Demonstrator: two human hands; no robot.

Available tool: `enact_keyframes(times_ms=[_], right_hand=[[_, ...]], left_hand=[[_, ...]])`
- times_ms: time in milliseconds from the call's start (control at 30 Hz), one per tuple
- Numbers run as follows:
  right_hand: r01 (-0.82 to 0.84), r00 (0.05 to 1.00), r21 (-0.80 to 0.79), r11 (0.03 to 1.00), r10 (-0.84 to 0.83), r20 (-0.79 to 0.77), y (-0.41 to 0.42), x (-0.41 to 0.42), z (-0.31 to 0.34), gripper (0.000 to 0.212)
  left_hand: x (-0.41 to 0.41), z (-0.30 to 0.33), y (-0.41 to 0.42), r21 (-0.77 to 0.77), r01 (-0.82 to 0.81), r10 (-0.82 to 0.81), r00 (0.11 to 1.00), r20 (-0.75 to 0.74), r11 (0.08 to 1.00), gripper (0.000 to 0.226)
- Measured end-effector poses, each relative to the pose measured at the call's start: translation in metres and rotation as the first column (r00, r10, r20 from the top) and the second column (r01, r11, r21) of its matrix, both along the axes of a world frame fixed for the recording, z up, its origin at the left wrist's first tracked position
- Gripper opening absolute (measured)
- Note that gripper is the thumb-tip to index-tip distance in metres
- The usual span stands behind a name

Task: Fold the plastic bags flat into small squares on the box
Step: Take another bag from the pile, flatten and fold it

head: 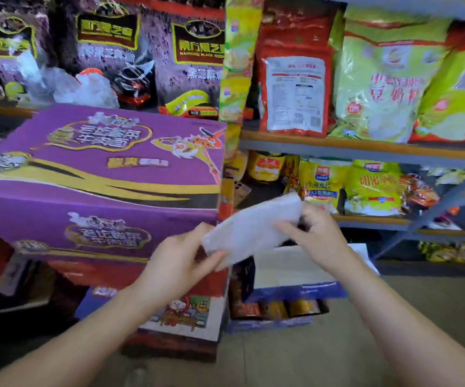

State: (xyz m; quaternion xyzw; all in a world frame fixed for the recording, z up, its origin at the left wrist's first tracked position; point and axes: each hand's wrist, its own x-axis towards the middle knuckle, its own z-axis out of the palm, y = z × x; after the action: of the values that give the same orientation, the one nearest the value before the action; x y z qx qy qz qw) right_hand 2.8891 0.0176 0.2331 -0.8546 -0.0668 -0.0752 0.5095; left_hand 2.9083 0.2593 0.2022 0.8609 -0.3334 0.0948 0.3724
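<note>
Principal risk: the plastic bag [253,227] is held in mid-air, off the right edge of the purple box [100,169], with nothing under it. In my judgement a thin film folded without a surface will slacken and lose its crease, and either pinch letting go would let it spring open or drop toward the cartons stacked below. A second risk is misplacement: the box top is tilted in this view and its near edge sits beside the left hand, so a fold laid too close to that edge could slide off. More loose clear bags [66,85] lie piled behind the box on the shelf level, well apart from the hands, which suggests work remains. The left hand [181,261] is partly closed, thumb against fingers, gripping the lower left corner of the bag. The right hand [312,233] is likewise partly closed, fingers curled over the upper right end and pinching it. The 2 hands hold the bag as a flattened, slanted strip between them; it looks already reduced in width, though motion blur prevents counting the layers. Neither hand touches the box.
</note>
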Motion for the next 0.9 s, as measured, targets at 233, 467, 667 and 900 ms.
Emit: enact_keyframes(times_ms=[233,467,667,900], right_hand=[[0.441,0.895,0.176,0.88,-0.418,-0.157,-0.135,-0.023,-0.044,0.009],[0.714,0.601,0.015,0.7,-0.602,-0.525,-0.237,0.028,-0.202,0.018],[0.565,0.405,-0.275,0.778,-0.552,-0.729,-0.284,0.103,-0.37,0.041],[0.307,0.347,-0.355,0.883,-0.451,-0.822,-0.276,0.138,-0.502,0.019]], left_hand=[[0.013,-0.081,-0.112,0.216,0.1,0.0,0.906,-0.423,0.971,0.01],[0.08,-0.195,-0.216,0.339,0.17,0.036,0.851,-0.524,0.925,0.014],[0.137,-0.304,-0.267,0.512,0.172,0.072,0.904,-0.421,0.842,0.024],[0.155,-0.379,-0.278,0.495,0.11,0.086,0.93,-0.356,0.862,0.054]])
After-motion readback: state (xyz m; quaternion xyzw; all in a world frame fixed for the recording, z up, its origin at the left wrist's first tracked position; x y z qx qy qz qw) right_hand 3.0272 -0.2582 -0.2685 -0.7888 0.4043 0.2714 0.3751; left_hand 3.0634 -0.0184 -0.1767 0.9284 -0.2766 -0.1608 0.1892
